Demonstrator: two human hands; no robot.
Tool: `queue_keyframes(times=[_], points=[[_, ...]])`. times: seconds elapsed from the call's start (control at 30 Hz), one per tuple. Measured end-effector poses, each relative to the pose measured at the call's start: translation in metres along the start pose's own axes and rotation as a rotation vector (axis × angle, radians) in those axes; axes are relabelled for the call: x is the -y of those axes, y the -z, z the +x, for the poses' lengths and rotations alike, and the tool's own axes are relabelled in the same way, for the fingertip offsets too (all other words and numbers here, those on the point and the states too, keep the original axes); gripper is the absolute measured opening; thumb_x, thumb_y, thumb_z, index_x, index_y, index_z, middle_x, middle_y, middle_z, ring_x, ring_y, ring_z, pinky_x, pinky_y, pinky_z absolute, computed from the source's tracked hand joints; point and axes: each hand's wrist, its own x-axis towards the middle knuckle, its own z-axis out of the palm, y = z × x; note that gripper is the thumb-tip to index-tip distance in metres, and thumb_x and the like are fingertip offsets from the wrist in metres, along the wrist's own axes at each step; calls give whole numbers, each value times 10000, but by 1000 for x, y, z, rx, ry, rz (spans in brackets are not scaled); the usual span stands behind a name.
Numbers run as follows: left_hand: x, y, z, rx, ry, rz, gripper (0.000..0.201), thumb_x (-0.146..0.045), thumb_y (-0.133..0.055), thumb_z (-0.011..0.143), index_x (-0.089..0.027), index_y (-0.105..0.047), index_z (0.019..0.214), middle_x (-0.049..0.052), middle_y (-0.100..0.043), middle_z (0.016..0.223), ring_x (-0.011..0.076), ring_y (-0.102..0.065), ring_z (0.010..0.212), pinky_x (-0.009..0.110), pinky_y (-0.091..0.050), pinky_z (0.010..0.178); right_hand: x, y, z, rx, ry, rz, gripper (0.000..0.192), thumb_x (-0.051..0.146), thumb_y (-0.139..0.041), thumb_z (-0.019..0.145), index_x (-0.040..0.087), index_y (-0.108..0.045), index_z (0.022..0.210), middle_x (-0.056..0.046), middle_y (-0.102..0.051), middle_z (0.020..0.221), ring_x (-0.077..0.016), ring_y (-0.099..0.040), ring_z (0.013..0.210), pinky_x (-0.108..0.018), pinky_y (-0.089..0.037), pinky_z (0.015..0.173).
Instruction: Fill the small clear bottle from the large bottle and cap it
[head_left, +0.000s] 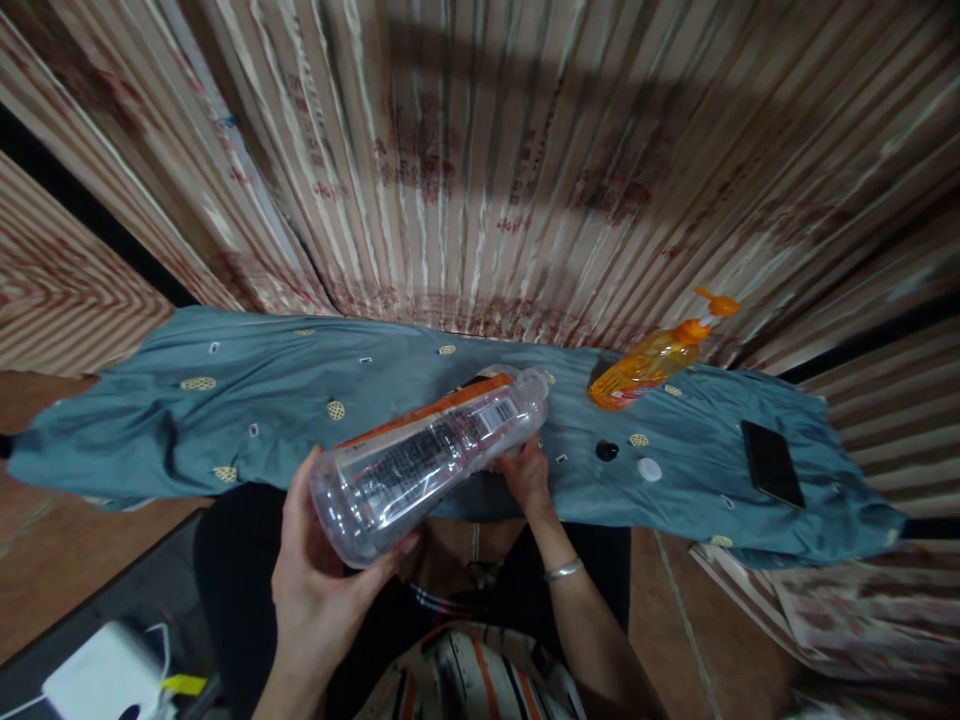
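Left hand [319, 580] is spread wide around the base end of a big clear bottle [431, 470], thumb along the near edge, fingers on the far side; it has a firm-looking hold. Right hand [527, 478] is at the neck end, below and partly behind the bottle; fingers mostly hidden, so can't tell how closed they are or what they grip. Silver bracelet [564, 569] on that wrist. Bottle is tilted over the middle of the teal cloth [285, 385], base toward lower left, neck toward upper right; orange-edged label with barcode faces up. Something dark peeks out behind it near the neck, too covered to identify. Right of the bottle: orange pump bottle [637, 372] standing on the cloth near the curtain [480, 200], small black piece [607, 451] and white disc [649, 469] lying side by side, not touching, then a dark flat slab [772, 463] farther right. White box [109, 675] lower left, off the cloth, yellow tag [184, 684] beside it.
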Motion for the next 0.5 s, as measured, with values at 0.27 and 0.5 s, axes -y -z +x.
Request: queue_keyframes(times=[0.27,0.5], points=[[1,0,-2,-14,-13,6,1146,-634,-1126,604,-278,-713,1612,152,-735,1613,399,-747,1477,473,-664,1192,-4,-5,-1,7,-100,66,648,406,-756,932,75,-685,1485,-315,-861,1316,-491,-845,1258,-684,-718,1027],[6,-2,-2,-32,-49,-19,1163,-670,-1123,578,-264,-725,1593,144,-767,1551,375,-798,1364,451,-697,1121,-3,-6,-2,-11,-86,48,643,411,-771,933,75,-697,1476,-307,-872,1283,-468,-861,1204,-637,-739,990]])
